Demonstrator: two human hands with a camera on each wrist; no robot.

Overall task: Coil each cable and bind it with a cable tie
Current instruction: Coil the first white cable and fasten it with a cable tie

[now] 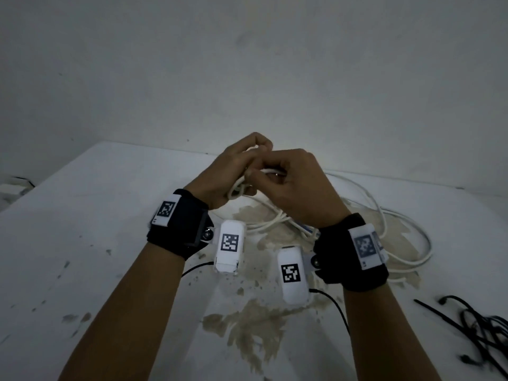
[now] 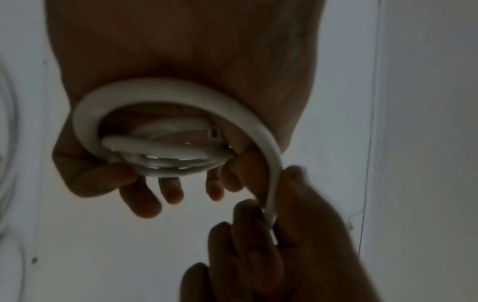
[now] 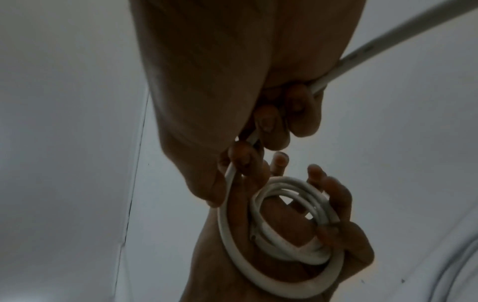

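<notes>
1. Several loops of white cable (image 3: 297, 230) sit coiled in the left hand (image 1: 225, 171), fingers (image 2: 139, 196) curled round them, above the worktop (image 1: 82, 229).
2. Right hand (image 1: 297, 188) pinches the strand feeding the coil.
3. Black cable (image 1: 481, 331) lies well apart, at the right.

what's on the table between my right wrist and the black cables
Bare table, apart from the edge of the white cable's loose loops, as the head view shows.

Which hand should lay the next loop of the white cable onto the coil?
The right hand, probably. It pinches the free run of the white cable just before the coil, while the left hand grips the coil's finished loops and would have to let go.
</notes>
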